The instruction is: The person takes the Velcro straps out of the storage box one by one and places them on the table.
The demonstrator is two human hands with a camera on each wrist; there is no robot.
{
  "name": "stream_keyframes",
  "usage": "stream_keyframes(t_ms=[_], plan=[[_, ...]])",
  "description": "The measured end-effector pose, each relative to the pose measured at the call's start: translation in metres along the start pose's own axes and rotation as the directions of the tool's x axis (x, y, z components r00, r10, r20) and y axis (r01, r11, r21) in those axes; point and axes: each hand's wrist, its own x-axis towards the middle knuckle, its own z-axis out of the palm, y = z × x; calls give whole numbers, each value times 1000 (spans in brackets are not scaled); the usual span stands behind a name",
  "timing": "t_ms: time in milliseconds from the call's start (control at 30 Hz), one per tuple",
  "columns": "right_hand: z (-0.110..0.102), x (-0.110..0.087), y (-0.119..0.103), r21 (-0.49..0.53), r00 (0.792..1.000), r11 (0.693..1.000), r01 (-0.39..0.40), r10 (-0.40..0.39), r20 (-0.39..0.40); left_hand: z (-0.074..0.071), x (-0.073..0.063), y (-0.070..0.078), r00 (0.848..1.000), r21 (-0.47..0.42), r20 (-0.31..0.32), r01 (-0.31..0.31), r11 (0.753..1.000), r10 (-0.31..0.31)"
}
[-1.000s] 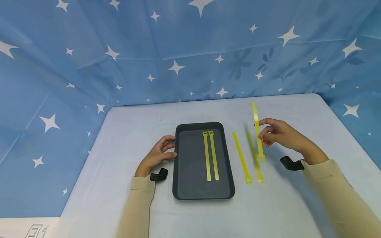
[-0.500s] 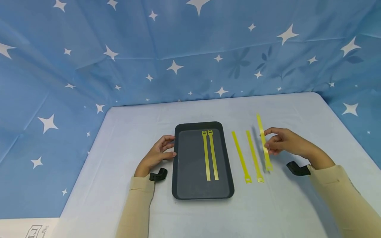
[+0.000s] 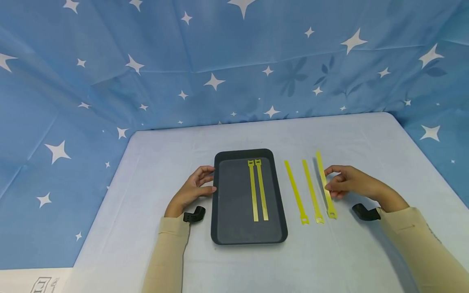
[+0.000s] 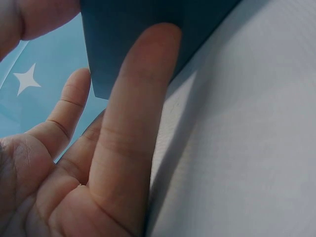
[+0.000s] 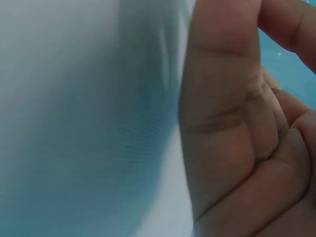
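MATERIALS AND SURFACE FINISH

From where I stand, the tray (image 3: pixel 234 203) appears to be smooth, matt dark plastic. Yellow strips (image 3: pixel 253 191): smooth, with a glossy sheen. Table cover (image 3: pixel 238 268): white cloth, matt, finely textured. Backdrop (image 3: pixel 165 49): creased blue fabric. Sleeves (image 3: pixel 166 252): soft matt cloth. Wrist units (image 3: pixel 195 215): black, apparently plastic.

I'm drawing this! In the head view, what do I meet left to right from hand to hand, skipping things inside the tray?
Left hand → dark tray → first yellow strap → second yellow strap → third yellow strap → right hand.
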Motion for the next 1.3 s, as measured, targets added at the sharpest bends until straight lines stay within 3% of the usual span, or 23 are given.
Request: stream_keyframes(t_ms=[233, 767, 1033, 1300], plan=[[3, 0, 2, 6, 999, 1000, -31, 30, 33, -1, 0, 0, 1000, 9, -5, -1, 1000, 1], [6, -1, -4, -124, 992, 985, -119, 112, -57, -1, -2, 2, 1000, 1, -12, 14, 1000, -14], [-1, 0, -6, -144, 994, 989, 37, -51, -94, -1, 0, 0, 1000, 4, -15, 19, 1000, -19], [-4, 4, -7, -83, 966, 978, 193, -204, -156, 0, 1, 1, 999, -8, -15, 31, 999, -31]])
